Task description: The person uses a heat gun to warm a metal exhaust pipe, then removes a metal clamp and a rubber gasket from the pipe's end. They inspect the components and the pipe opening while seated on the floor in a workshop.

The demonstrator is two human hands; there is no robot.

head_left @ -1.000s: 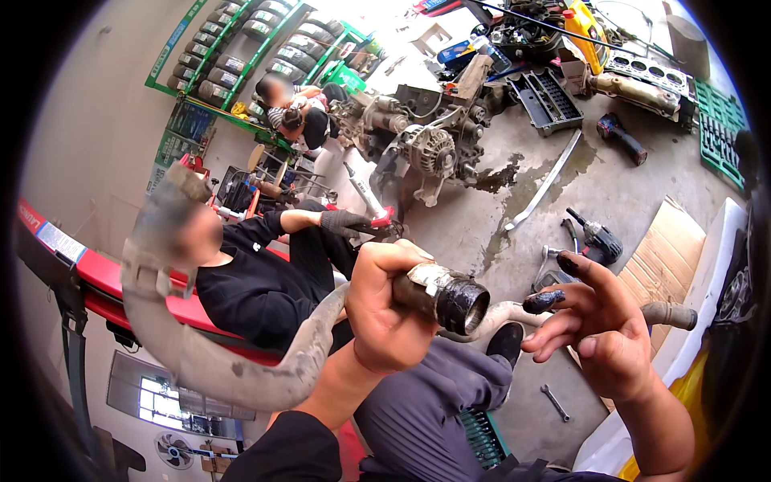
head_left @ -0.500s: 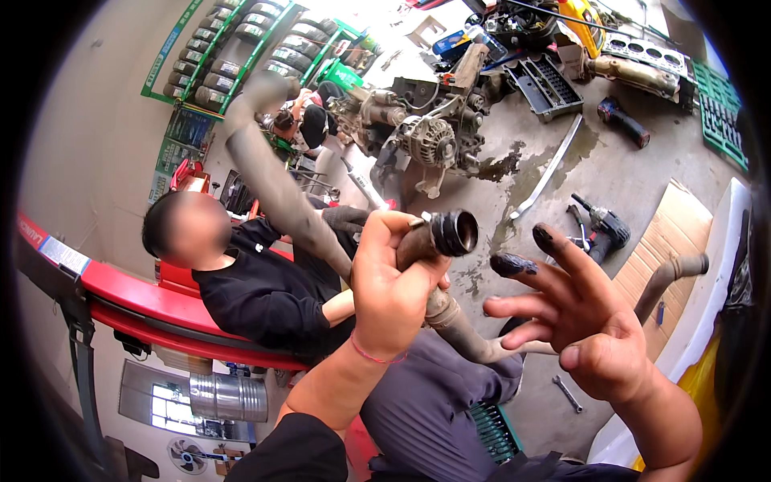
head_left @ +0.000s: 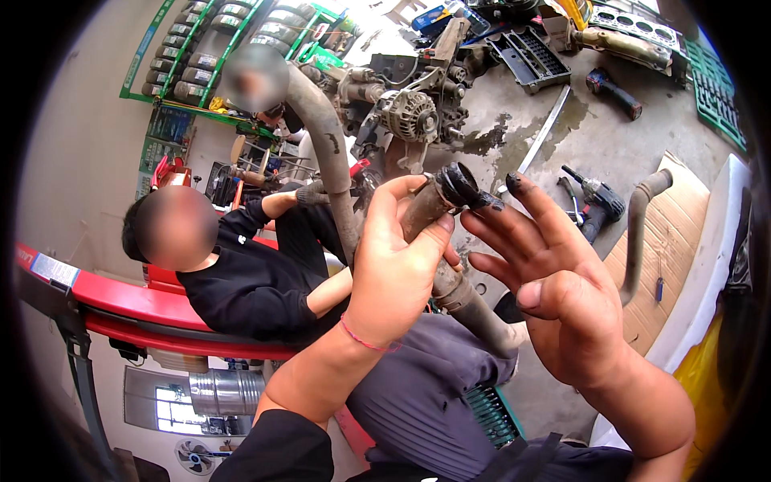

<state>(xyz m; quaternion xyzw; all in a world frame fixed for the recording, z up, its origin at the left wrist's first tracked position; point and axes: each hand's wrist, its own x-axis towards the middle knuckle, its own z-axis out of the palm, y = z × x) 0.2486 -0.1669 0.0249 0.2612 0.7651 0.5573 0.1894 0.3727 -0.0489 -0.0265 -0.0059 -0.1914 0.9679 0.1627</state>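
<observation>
My left hand (head_left: 397,269) is wrapped round a dull brown metal pipe (head_left: 426,212). Its open end points up and to the right, and the rim (head_left: 458,184) is coated in glossy black. Black stuff smears the fingertips of my right hand (head_left: 566,297), whose fingers are spread; one blackened fingertip appears to touch the rim. Just beyond my left hand rises a long bent pipe (head_left: 328,140), gripped by a co-worker's gloved hand (head_left: 312,194). Below my hands runs a thicker jointed pipe section (head_left: 474,312); whether it joins the held pipe is hidden.
A seated co-worker (head_left: 241,273) in black is close on the left, beside a red lift beam (head_left: 136,309). An engine (head_left: 409,112) stands ahead. Cordless tools (head_left: 598,205), a socket case (head_left: 530,60) and cardboard (head_left: 666,233) lie on the floor. Tyre racks (head_left: 201,52) stand behind.
My right hand has moved left and up, bringing its black fingertips to the rim. The pipe end in my left hand has tilted upward. The co-worker's bent pipe has swung right.
</observation>
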